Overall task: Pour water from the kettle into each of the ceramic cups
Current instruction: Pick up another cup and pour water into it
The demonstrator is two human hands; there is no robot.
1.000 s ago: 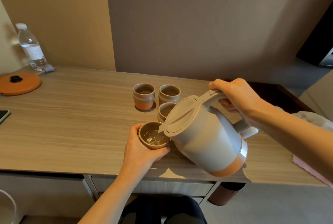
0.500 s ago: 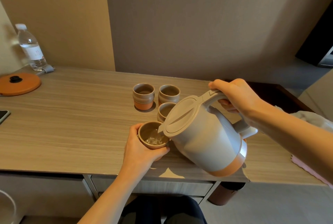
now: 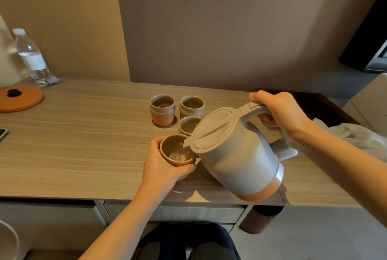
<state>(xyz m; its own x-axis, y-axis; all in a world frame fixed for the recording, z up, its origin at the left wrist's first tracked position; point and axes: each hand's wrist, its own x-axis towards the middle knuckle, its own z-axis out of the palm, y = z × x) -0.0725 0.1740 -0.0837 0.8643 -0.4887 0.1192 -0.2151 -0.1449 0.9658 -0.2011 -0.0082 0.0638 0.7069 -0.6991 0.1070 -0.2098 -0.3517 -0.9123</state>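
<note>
Nearest, the left hand [image 3: 165,167] wraps the near cup [image 3: 178,150]; at its 3 o'clock the tilted kettle [image 3: 236,155], gripped by the right hand [image 3: 278,111], spouts into it; three more cups [image 3: 162,109] wait at 12 o'clock on the surface [image 3: 83,134]

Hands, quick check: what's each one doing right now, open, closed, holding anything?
Left hand: closed around the front cup, steadying it on the desk.
Right hand: closed on the handle of the kettle, tilted toward that cup.
</note>
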